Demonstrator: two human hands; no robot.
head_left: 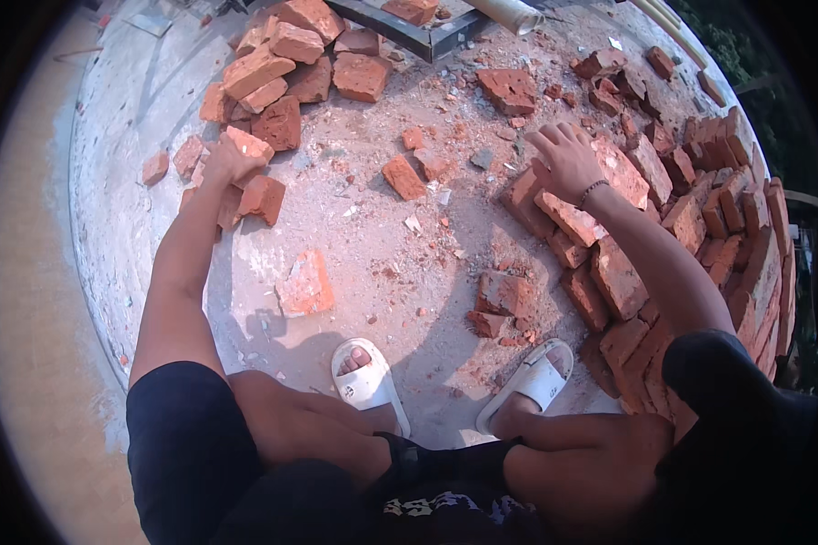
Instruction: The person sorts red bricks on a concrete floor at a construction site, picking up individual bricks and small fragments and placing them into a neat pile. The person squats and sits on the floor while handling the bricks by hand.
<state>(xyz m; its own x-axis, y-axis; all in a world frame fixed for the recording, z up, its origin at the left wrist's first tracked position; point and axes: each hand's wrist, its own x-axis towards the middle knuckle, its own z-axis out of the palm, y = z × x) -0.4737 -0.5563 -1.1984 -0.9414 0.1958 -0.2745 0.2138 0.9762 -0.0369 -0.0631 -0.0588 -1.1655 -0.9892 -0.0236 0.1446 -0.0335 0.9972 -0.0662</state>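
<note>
My left hand [231, 165] is closed around a broken brick [249, 143] at the lower end of the left heap of brick pieces [256, 71]. Its fingertips are partly hidden. Just below that hand lies another brick chunk [262, 200]. My right hand [565, 165], with a thin bracelet at the wrist, holds nothing, its fingers apart. It hovers over or rests at the near-left edge of the stacked bricks [620, 277] on the right; whether it touches them I cannot tell. A pale-faced brick [568, 218] lies just under its wrist.
Between my hands, small brick pieces [404, 177] and rubble lie on the dusty concrete floor [364, 236]. A half brick [305, 284] and another chunk [504, 293] sit ahead of my white sandals [365, 381]. A dark metal frame [427, 41] and a pale pipe [509, 13] are at the far side.
</note>
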